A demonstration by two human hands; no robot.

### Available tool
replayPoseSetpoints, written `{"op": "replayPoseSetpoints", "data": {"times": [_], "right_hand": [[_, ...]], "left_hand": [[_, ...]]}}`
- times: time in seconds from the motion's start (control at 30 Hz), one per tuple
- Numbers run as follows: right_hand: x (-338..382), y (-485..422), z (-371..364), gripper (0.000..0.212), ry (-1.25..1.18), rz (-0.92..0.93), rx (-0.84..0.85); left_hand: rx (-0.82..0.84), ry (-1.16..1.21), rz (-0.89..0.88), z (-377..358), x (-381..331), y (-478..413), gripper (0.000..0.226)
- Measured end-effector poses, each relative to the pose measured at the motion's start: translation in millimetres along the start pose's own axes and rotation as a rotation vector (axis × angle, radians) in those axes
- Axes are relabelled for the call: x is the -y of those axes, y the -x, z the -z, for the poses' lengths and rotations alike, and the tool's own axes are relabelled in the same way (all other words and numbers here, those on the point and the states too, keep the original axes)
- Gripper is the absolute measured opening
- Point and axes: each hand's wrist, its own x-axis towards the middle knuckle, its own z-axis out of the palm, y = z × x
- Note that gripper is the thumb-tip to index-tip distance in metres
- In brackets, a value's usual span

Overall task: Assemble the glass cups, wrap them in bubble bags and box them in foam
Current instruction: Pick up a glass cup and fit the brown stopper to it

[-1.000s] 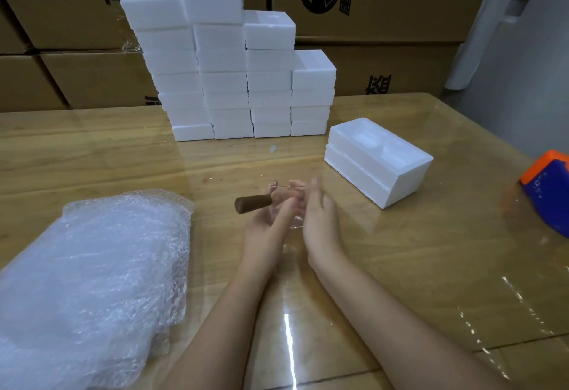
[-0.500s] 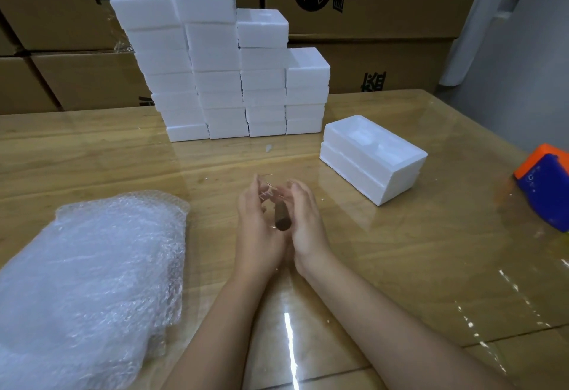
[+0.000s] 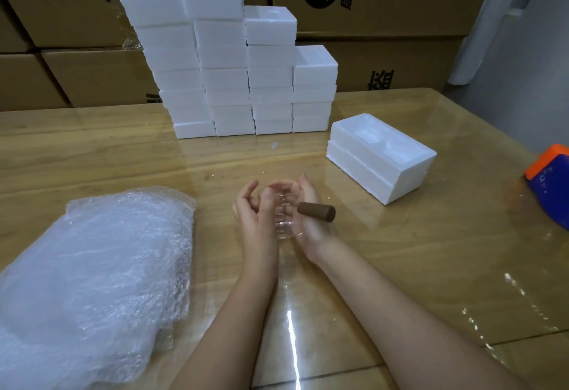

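Near the middle of the table (image 3: 431,251), just in front of the person, both hands hold a clear glass cup (image 3: 281,214) between them, a little above the wood. The left hand (image 3: 255,217) is on the cup's left side: its thumb lies up against the glass, and its fingers (image 3: 246,192) are curled in loosely at the far left of the rim. How many of them touch the glass I cannot tell. The right hand (image 3: 308,220) cups the right side, its palm turned toward the glass and its fingers bent round the far edge. A brown wooden handle (image 3: 317,212) sticks out from the cup to the right and lies across the right hand, with its blunt end past the hand and pointing at the right side of the table.

To the left and nearer lies a heap of bubble bags (image 3: 101,266), well apart from the hands. To the right and farther off sits a white foam box (image 3: 381,155), set at an angle, with hollows showing in its top. A stepped stack of foam boxes (image 3: 231,66) stands at the far side of the table, tallest on the left. Cardboard cartons (image 3: 385,5) with black print stand behind it. An orange and blue thing (image 3: 551,180) shows at the right edge.
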Motion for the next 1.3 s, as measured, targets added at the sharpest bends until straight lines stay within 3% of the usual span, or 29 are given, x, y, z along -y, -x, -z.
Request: {"op": "replayPoseSetpoints", "data": {"times": [0.2,0.3,0.37,0.47,0.6,0.77,0.9,1.07,1.3], "right_hand": [[-2,-1,7,0.056,0.056,0.042,0.039],[-1,-3,9,0.046,-0.03,0.041,-0.052],[-2,-3,12,0.043,-0.114,0.016,-0.067],[-1,-2,7,0.04,-0.37,-0.095,-0.05],[5,3,-3,0.013,-0.524,-0.206,0.065],[8,9,5,0.031,-0.588,-0.335,0.153],[3,15,10,0.022,-0.429,-0.259,0.047],[0,9,14,0.022,-0.509,-0.117,-0.084],[-2,5,8,0.037,-0.556,-0.099,-0.008]], "left_hand": [[0.117,0.031,-0.035,0,4,4,0.078],[0.223,0.0,-0.044,-4,4,9,0.056],[0.203,0.029,-0.019,-6,4,13,0.055],[0.169,-0.041,-0.133,-7,6,13,0.051],[0.112,-0.273,-0.33,-1,5,12,0.06],[0.029,-0.508,-0.592,7,2,0,0.067],[0.082,-0.379,-0.506,15,5,-13,0.07],[0.113,-0.383,-0.487,11,12,-12,0.067],[0.135,-0.384,-0.503,8,12,-6,0.072]]}}
